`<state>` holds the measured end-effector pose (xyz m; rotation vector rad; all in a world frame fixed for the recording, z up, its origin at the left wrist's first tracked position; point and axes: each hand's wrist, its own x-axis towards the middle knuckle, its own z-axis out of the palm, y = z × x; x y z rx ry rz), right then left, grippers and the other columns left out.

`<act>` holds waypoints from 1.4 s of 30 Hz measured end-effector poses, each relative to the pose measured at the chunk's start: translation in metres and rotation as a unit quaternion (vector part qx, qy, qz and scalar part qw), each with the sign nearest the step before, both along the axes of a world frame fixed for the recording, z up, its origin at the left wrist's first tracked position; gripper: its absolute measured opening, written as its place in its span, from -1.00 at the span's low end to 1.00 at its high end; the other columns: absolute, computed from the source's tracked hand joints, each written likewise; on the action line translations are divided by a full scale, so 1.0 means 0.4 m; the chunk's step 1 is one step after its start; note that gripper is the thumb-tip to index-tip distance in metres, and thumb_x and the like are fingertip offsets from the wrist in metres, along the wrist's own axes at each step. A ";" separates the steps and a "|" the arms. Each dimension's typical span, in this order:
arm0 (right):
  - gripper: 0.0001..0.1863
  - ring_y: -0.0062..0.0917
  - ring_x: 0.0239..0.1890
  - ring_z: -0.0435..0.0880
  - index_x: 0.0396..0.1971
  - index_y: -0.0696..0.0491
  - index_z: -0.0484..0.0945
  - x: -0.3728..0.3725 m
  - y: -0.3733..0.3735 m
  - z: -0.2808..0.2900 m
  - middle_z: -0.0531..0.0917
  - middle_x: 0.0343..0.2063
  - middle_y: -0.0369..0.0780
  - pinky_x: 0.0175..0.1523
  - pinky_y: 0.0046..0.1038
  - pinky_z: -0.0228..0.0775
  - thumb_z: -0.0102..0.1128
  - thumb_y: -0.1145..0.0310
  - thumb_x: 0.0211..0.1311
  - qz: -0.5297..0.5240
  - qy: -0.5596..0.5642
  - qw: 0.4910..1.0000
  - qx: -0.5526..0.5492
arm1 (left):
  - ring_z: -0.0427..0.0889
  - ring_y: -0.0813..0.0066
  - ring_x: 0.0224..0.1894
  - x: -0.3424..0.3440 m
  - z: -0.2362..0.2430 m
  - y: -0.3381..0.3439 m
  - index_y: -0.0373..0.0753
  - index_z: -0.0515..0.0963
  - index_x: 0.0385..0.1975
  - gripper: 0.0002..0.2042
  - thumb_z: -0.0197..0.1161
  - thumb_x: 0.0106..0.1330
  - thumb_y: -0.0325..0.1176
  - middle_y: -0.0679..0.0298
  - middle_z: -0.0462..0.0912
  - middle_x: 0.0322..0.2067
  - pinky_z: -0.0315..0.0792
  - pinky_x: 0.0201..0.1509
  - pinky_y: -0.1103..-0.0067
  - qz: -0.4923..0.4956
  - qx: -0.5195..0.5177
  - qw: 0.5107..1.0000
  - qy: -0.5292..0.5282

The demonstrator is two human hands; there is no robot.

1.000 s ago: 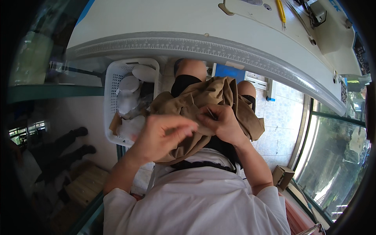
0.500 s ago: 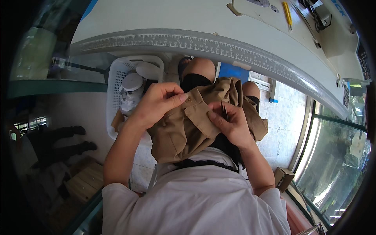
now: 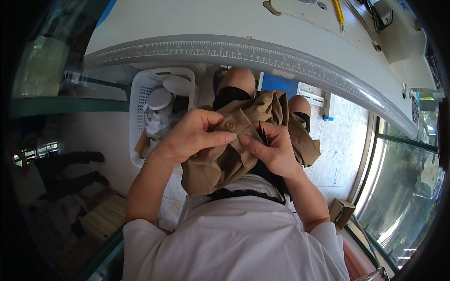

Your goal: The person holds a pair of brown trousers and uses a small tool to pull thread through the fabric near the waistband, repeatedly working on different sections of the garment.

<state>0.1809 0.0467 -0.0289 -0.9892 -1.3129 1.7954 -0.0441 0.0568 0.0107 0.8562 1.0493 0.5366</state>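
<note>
A tan cloth garment (image 3: 211,171) lies bunched across my lap. My left hand (image 3: 190,138) is closed on it, thumb and fingers pinching the cloth beside a round tan button (image 3: 230,125). Close on the other side, my right hand (image 3: 276,152) pinches the same stretch of cloth, its thumb tip almost meeting the left thumb. A thin dark pointed tool (image 3: 263,134) also sticks up between the fingers of my right hand; its lower part is hidden, so I cannot make out its kind.
Ahead runs the white sewing table (image 3: 187,21), with a grey ruler strip (image 3: 225,51) along its edge. A yellow-handled tool (image 3: 339,16) and metal tweezers (image 3: 363,23) lie near the sewing machine (image 3: 403,42). A white basket (image 3: 138,110) of containers stands at left, a cardboard box (image 3: 341,213) at right.
My hands have come closer together, the thumbs now nearly meeting below the button. The left hand has slid down and right along the cloth, and the button shows more fully.
</note>
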 end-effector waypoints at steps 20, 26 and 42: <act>-0.63 -0.37 -0.42 0.63 -0.33 0.12 0.57 -0.022 0.024 -0.009 0.60 -0.39 -0.23 -0.38 -0.40 0.48 0.36 0.74 -0.25 -0.094 -0.124 0.884 0.440 | 0.25 0.88 -0.56 0.036 0.027 0.023 -0.27 0.49 -0.68 -0.71 0.29 0.33 -0.42 0.57 0.39 -0.64 0.09 -0.58 0.70 0.003 0.016 0.997 0.070; -0.68 -0.39 -0.42 0.56 -0.34 0.11 0.47 -0.018 0.009 -0.009 0.50 -0.44 -0.20 -0.33 -0.45 0.43 0.27 0.76 -0.12 -0.084 -0.150 0.918 0.359 | 0.22 0.87 -0.59 0.035 -0.005 0.005 -0.28 0.50 -0.69 -0.70 0.30 0.32 -0.41 0.57 0.36 -0.68 0.04 -0.62 0.67 0.015 0.037 0.997 0.069; -0.74 -0.43 -0.51 0.57 -0.34 0.11 0.59 -0.033 0.011 0.003 0.55 -0.47 -0.26 -0.47 -0.45 0.41 0.40 0.62 -0.09 -0.116 -0.182 0.835 0.506 | 0.22 0.84 -0.64 0.062 -0.010 0.016 -0.36 0.59 -0.65 -0.74 0.27 0.28 -0.40 0.55 0.40 -0.70 0.01 -0.63 0.64 0.066 0.007 0.996 0.061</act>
